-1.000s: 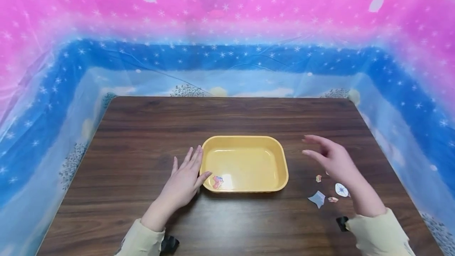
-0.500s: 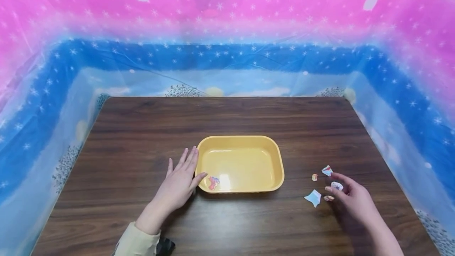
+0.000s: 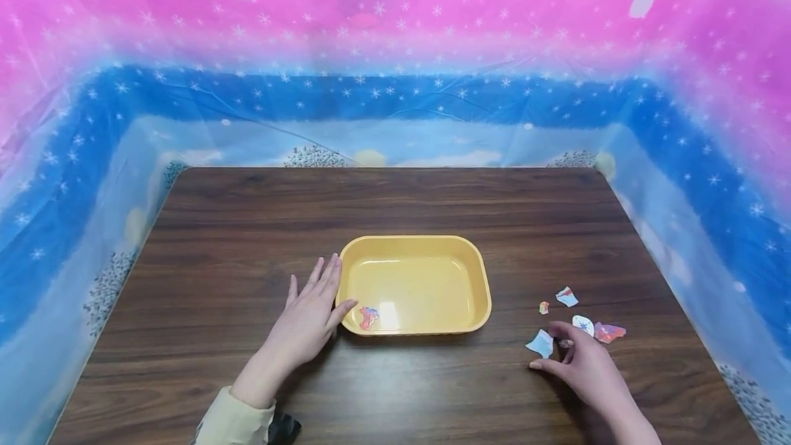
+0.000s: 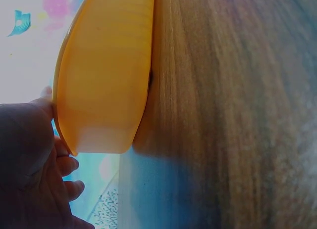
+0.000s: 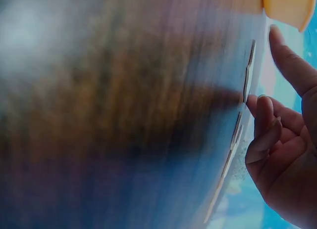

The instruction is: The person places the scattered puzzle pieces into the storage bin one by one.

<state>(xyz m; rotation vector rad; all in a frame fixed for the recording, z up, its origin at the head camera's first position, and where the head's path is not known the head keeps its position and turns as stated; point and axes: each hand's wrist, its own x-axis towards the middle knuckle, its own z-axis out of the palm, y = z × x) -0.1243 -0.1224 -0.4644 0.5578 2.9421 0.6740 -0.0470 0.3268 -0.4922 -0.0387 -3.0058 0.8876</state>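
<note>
On the dark wooden table stands a yellow tray (image 3: 426, 294), a pink and red flat cutout (image 3: 368, 318) lying in its near left corner. My left hand (image 3: 303, 325) rests along the tray's left side, fingers extended and thumb over the rim; the left wrist view shows the hand (image 4: 29, 164) at the tray wall (image 4: 106, 80). Over to the right, my right hand (image 3: 583, 362) is low over the table, thumb and index finger apart around a pale blue flat piece (image 3: 540, 344). Its index fingertip is right at the piece's edge, and the other fingers are curled in.
Several other flat pieces lie near my right hand: a white one with a blue star (image 3: 582, 325), a red-pink one (image 3: 610, 332), a white and red one (image 3: 566, 297) and a tiny one (image 3: 544, 307). A patterned cloth (image 3: 395, 98) surrounds the table (image 3: 395, 204).
My right hand has come down from beside the tray to the flat pieces, then shifted left to the pale blue one. My left hand keeps its place at the tray.
</note>
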